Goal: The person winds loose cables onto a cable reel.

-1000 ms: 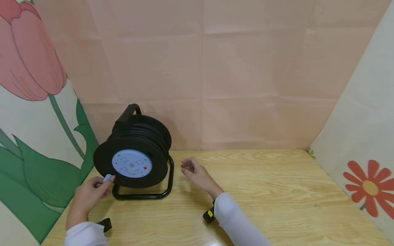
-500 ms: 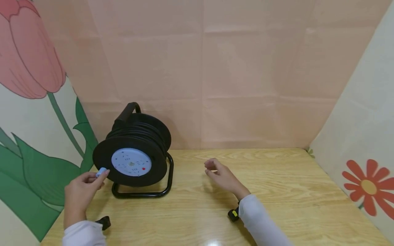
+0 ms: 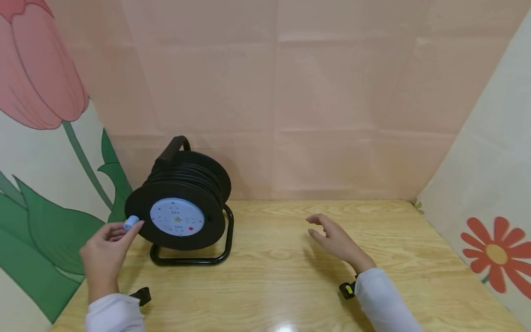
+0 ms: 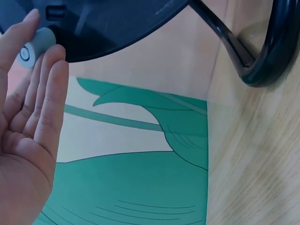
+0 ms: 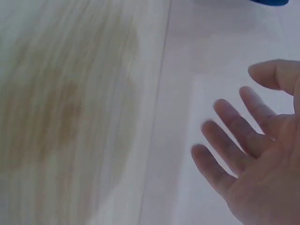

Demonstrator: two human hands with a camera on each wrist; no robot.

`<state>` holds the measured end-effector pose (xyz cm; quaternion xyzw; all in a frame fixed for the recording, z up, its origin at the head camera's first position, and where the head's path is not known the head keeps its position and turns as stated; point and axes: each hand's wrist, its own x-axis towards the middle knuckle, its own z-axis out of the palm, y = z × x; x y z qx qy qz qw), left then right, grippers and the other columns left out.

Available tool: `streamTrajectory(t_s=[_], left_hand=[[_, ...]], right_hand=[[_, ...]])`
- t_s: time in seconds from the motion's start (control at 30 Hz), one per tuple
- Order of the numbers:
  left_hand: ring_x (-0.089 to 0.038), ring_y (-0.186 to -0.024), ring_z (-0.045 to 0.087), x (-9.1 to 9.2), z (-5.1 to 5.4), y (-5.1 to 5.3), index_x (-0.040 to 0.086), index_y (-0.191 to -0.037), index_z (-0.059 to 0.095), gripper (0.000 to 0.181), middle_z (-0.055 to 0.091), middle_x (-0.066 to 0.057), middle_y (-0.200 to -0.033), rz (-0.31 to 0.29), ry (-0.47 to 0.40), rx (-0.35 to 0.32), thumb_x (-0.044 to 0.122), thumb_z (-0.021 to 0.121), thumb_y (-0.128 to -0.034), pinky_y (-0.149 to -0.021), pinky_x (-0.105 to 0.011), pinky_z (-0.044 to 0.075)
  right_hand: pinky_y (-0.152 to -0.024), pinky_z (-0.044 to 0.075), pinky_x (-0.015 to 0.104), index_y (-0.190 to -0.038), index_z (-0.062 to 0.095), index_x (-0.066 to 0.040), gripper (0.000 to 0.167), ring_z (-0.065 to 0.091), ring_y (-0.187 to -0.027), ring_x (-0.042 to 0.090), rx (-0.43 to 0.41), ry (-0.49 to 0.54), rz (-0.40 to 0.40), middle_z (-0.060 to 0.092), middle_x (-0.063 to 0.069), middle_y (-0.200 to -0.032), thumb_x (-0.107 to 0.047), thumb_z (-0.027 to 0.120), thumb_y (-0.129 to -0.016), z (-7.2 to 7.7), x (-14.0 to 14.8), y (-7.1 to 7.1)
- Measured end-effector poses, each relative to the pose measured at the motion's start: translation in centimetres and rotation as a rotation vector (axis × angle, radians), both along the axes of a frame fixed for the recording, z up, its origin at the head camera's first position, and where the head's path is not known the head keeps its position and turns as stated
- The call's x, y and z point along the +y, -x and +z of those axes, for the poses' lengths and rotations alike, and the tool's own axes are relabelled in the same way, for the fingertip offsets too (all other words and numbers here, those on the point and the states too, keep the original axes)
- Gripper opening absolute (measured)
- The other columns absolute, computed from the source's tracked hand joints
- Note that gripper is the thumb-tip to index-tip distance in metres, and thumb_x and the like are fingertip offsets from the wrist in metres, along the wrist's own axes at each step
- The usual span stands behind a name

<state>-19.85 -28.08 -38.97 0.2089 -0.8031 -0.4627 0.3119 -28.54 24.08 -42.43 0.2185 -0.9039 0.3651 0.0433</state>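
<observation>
A black cable reel [image 3: 172, 241] stands on a black tube stand [image 3: 188, 261] at the left of the table. Black cable [image 3: 188, 177] is wound on its drum, and a pale blue socket panel [image 3: 177, 216] with a red button fills the front. At the front disc's left edge, my left hand [image 3: 104, 254] pinches a light blue knob [image 3: 131, 222] between thumb and fingers. The left wrist view shows the knob [image 4: 41, 46] against the disc's dark face. My right hand [image 3: 341, 243] is off to the right, above the table, fingers loosely bent and holding nothing.
The wooden table [image 3: 269, 281] meets a pink sheet [image 3: 332, 115] close behind the reel. Side panels with a printed tulip [image 3: 50, 74] and a red flower [image 3: 496, 253] bound the left and right. The reel's carrying handle [image 3: 172, 147] rises at its top.
The left hand has carried the knob up and left, and the disc has turned clockwise with it. The right hand has moved away from the reel to the right, its fingers spreading.
</observation>
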Motion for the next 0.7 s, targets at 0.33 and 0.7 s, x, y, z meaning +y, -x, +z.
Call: streamTrajectory(t_s=[0.33,0.7], left_hand=[[0.004,-0.075,0.063,0.19,0.28,0.09,0.007,-0.11,0.075,0.055,0.068,0.015,-0.083,0.004,-0.089,0.052,0.045,0.089,-0.0723,-0.064,-0.007,0.047],[-0.001,-0.084,0.065,-0.11,0.53,-0.05,0.009,-0.117,0.072,0.051,0.069,0.014,-0.092,-0.06,-0.229,0.079,0.03,0.091,-0.0737,-0.067,-0.008,0.05]], right_hand=[[-0.103,0.038,0.065,-0.144,0.048,-0.006,0.043,0.042,-0.135,0.041,0.048,0.005,-0.013,0.049,0.016,-0.144,-0.023,0.057,-0.105,-0.5,1.18,-0.34],[-0.105,0.037,0.063,-0.143,0.048,-0.006,0.044,0.042,-0.135,0.039,0.045,0.002,-0.021,0.049,0.015,-0.144,-0.025,0.057,-0.105,-0.85,0.97,-0.39]])
